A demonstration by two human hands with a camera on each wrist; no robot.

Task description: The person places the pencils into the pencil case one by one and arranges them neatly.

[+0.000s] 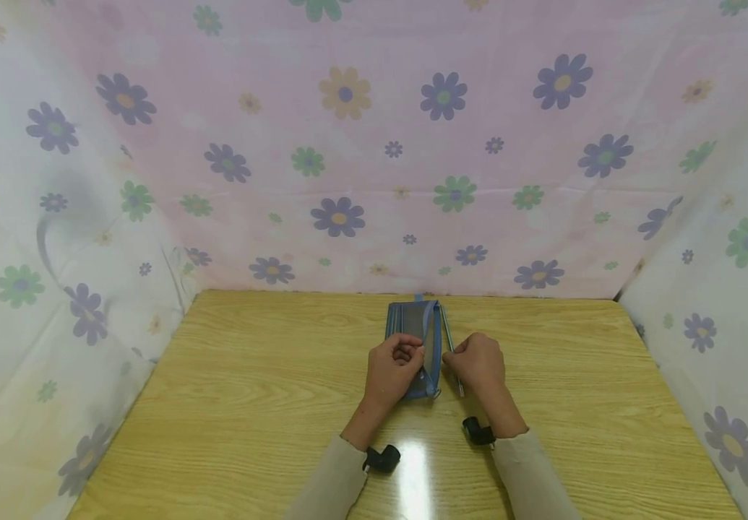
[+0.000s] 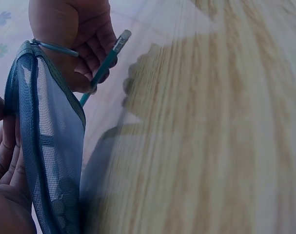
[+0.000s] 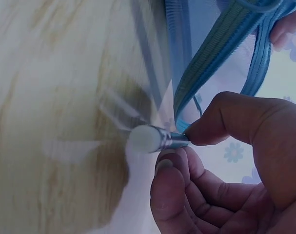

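Note:
A blue mesh zip pouch (image 1: 415, 316) lies toward the back of the table, its zipped side gaping open on the right. My left hand (image 1: 392, 370) pinches the pouch's edge between thumb and fingers. Just right of the opening, my right hand (image 1: 480, 363) pinches a green pencil (image 1: 448, 328) between thumb and fingertips. The pencil's white eraser (image 3: 144, 139) points toward me, and its far end runs alongside the pouch. In the left wrist view, the zipper edge (image 2: 28, 146) stands up between the two hands. Long thin stripes show through the mesh on the pouch's left side.
The wood-grain table (image 1: 269, 404) reaches a flower-printed curtain (image 1: 387, 166) at the back, with similar cloth on both sides. Each wrist wears a small black camera, such as the left camera (image 1: 383, 459). A blue tab (image 1: 418, 297) sticks out behind the pouch.

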